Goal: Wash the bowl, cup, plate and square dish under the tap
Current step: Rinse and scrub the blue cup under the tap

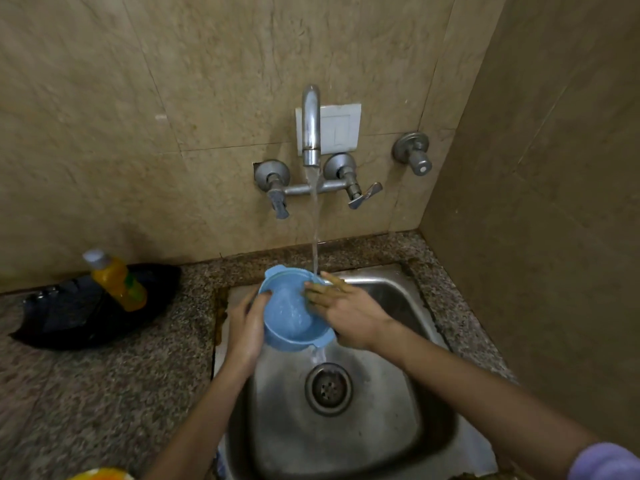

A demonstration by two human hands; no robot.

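At the 5 o'clock corner of the view a lilac sleeve [602, 462] is seen, and at 7 o'clock the edge of a yellow object, too cropped to be identified. A steel sink [398, 427] is set into a speckled granite counter [86, 393], with its drain [328, 388] at the basin's middle. Above the basin, at 11 o'clock from the drain, a blue bowl [291, 306] is held tilted, and water is spilled from its lower lip towards the drain. The bowl's 9 o'clock wall is gripped by the left hand [244, 327], thumb at the rim. The right hand [346, 313] is laid with fingers nearly straight on the rim at 2 o'clock; something greenish is glimpsed under the fingertips, but what cannot be told. The rim there is met by the stream from the tap [310, 126], mounted on the wall at 12 o'clock. At 9 o'clock from the bowl, a yellow bottle [117, 280] is propped on a black bag [69, 317].
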